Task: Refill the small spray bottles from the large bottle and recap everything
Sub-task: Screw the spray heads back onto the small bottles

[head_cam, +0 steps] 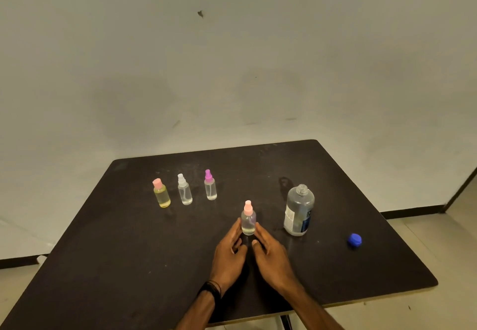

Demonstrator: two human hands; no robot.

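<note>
Both hands, left and right, lie open, fingertips flanking the small clear pink-capped spray bottle mid-surface, seemingly touching. A careless withdrawal could topple it toward the uncapped large clear bottle.

Bare plain room, dark table, blank pale wall, tiled floor

The person's two forearms are bare, with no sleeves reaching into view. The left hand has a dark band at its wrist, made of a wider black strap with thin black cords lying just beside it. The right hand and its wrist are bare, as are the fingers of both hands.
</note>
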